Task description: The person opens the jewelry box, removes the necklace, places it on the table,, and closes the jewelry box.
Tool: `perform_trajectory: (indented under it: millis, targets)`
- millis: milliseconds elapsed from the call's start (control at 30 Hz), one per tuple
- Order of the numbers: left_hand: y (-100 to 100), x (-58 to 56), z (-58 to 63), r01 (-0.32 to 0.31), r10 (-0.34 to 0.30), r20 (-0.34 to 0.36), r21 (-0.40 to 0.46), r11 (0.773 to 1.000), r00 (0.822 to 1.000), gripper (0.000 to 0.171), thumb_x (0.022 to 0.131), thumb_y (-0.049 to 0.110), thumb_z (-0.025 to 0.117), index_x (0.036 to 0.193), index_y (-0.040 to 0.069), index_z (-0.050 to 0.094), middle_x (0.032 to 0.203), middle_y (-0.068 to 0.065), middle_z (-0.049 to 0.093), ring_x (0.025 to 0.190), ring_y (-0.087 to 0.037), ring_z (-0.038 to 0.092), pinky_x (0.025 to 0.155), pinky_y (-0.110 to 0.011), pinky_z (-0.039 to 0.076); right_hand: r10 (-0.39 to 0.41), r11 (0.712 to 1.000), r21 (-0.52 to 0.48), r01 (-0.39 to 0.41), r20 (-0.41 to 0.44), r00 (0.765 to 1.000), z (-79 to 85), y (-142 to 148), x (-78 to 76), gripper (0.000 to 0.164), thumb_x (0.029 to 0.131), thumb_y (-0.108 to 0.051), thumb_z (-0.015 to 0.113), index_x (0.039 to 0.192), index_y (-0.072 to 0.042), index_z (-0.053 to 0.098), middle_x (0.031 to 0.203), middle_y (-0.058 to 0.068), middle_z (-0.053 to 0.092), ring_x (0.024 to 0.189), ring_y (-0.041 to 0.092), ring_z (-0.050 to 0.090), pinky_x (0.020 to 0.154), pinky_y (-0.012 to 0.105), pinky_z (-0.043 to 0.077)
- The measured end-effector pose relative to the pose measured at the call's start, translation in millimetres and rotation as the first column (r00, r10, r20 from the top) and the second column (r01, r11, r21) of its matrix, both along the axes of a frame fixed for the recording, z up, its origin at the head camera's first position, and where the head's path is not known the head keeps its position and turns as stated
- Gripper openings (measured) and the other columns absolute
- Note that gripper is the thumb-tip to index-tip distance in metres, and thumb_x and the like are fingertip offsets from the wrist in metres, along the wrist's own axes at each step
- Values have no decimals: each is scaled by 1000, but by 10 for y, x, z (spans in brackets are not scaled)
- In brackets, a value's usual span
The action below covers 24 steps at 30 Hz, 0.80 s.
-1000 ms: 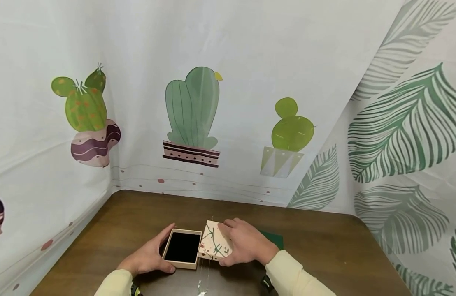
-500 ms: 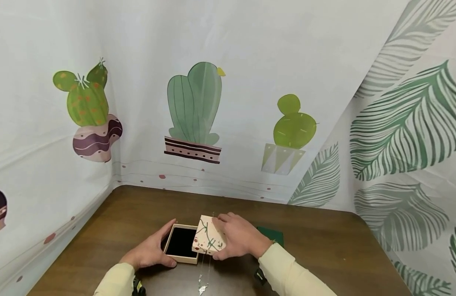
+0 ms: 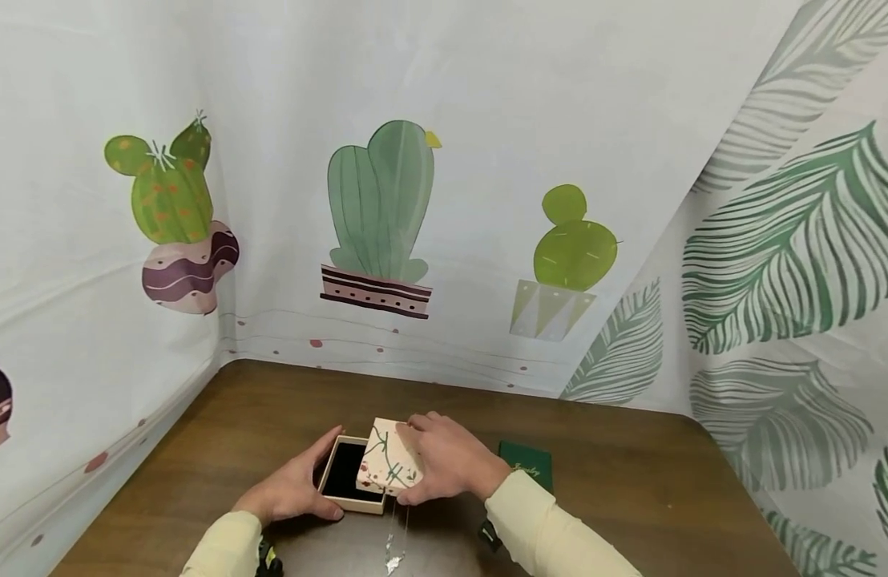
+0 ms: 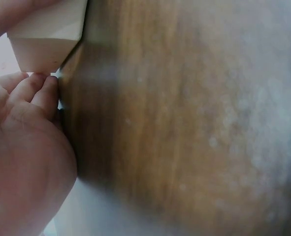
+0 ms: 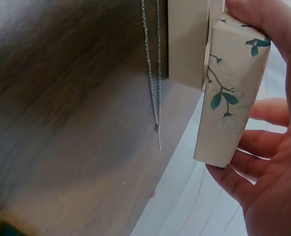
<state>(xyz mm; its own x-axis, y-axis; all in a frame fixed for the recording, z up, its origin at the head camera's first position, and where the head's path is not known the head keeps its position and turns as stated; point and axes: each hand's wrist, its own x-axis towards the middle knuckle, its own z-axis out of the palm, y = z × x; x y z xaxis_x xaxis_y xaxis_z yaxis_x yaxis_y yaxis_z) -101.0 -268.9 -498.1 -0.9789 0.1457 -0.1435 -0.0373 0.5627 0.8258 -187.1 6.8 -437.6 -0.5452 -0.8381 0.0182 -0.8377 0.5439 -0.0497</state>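
My left hand (image 3: 292, 485) holds the bottom of a small jewelry box (image 3: 353, 506), thumb at its front and fingers at its back left. The box bottom is cream-rimmed with a black lining. In my right hand (image 3: 451, 455) is the box lid (image 3: 388, 461), cream with printed green twigs and red flowers, gripped by its right side. The lid tilts over the right part of the box bottom and hides that part of the lining. In the right wrist view the lid edge overlaps the box bottom's side (image 5: 187, 44). A silver necklace (image 5: 150, 73) lies beside the box on the table.
A green card (image 3: 525, 458) with gold lettering lies on the brown wooden table (image 3: 617, 481), behind my right wrist. White cloth (image 3: 473, 96) printed with cacti and leaves hangs around the table's back and sides.
My right hand has carried the lid left, from beside the box bottom to over its right part. More of the green card shows now. My left hand keeps its hold on the box bottom.
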Motion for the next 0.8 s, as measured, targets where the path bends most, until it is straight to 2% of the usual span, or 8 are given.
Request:
perform_trajectory:
  millis: [133,267,467,667,733,800]
  targets:
    - [-17,31,-14,1,-1,-1,-15,1000,1000,133,58,15,98,166,10,21,164,-25,38,134,-33,48,106,-42,44,17,1000,12,-17,-9,1000,-31,-75,31,102,75,-69,79,153,-11,51,141,3,62,122,18,58,105,31,51]
    - [-23,48,-25,14,-14,-17,-31,999,1000,134,58,19,98,166,9,20,165,-24,38,141,-34,43,109,-37,42,33,999,15,-32,-30,999,-64,-127,55,100,75,-70,78,152,-12,52,136,1,63,118,16,58,104,28,51]
    - [-13,34,-16,12,-12,-23,-19,1000,1000,135,57,18,98,166,9,20,164,-24,39,144,-37,41,113,-48,39,40,999,1,-40,-47,998,-67,-193,67,98,75,-68,79,150,-12,53,135,0,63,117,16,58,105,30,50]
    - [-5,31,-2,27,-27,-25,-2,1000,999,135,57,14,98,166,8,18,164,-26,38,145,-39,40,114,-50,38,48,999,3,-48,-45,998,-88,-274,76,98,74,-67,79,150,-11,53,135,1,63,116,17,58,105,29,49]
    - [-3,29,-2,34,-34,-32,6,999,999,135,57,13,97,166,7,18,164,-26,37,145,-39,40,115,-47,37,49,999,2,-49,-51,998,-98,-301,81,98,74,-67,79,150,-12,54,135,1,63,116,17,58,106,30,49]
    - [-4,25,-2,37,-36,-41,10,999,999,135,57,13,97,166,7,18,164,-26,37,144,-38,40,114,-39,38,50,999,6,-50,-63,997,-101,-324,89,98,73,-67,79,150,-12,54,135,1,63,115,17,58,108,32,50]
